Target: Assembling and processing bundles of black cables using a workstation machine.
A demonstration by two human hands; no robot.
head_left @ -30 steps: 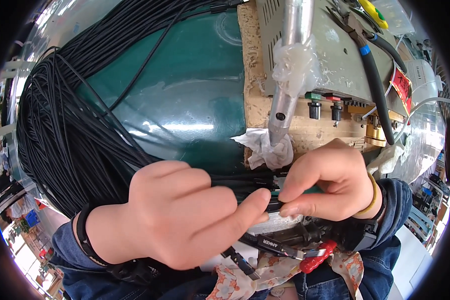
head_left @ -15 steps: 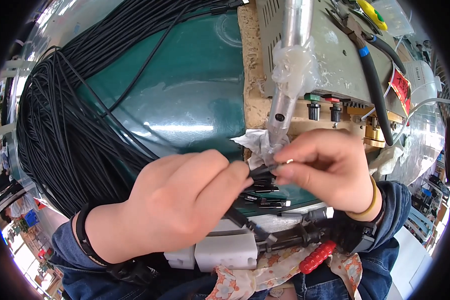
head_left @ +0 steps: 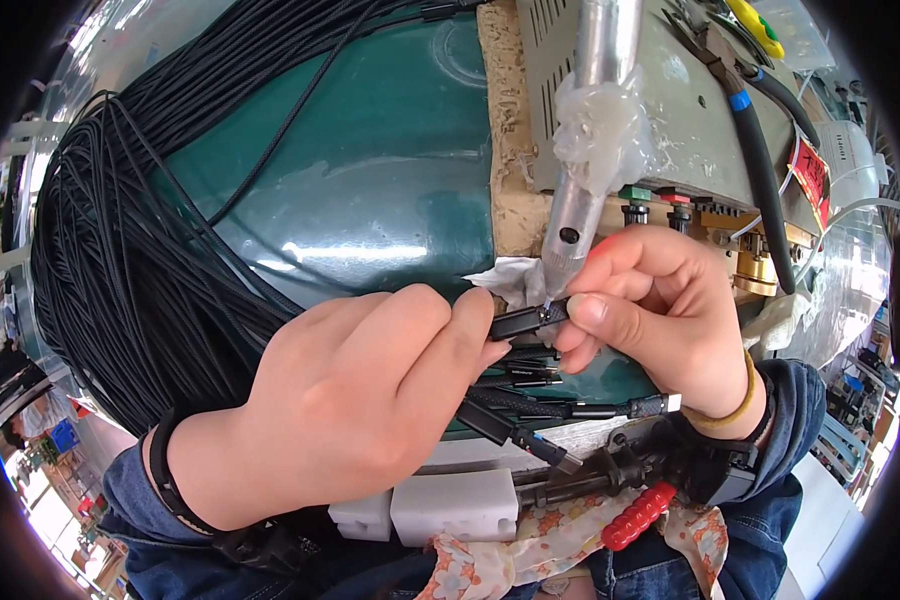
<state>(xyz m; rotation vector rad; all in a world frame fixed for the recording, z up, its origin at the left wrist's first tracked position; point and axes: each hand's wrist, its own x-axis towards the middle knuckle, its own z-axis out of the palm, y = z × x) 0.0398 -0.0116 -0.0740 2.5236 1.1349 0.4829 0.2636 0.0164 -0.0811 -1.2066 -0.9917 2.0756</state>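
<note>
My left hand (head_left: 355, 400) and my right hand (head_left: 655, 310) together pinch a small black cable connector (head_left: 530, 318). Its top sits right under the tip of a fixed metal nozzle (head_left: 570, 240) wrapped in clear plastic. Several more black cable ends (head_left: 530, 385) stick out of my left fist toward the right. A big bundle of black cables (head_left: 130, 270) lies over the green tabletop (head_left: 370, 180) at the left and runs into my left hand. A crumpled white tissue (head_left: 505, 280) sits behind the connector.
A grey metal machine box (head_left: 690, 130) on a chipboard base (head_left: 505, 150) stands at the back right, with a black hose and small knobs. A red-handled clamp (head_left: 640, 510) and white blocks (head_left: 450, 505) sit at the table's front edge. Flowered cloth lies over my lap.
Both hands have risen from near the table's front edge to the nozzle. The connector held between them now sits under the nozzle tip.
</note>
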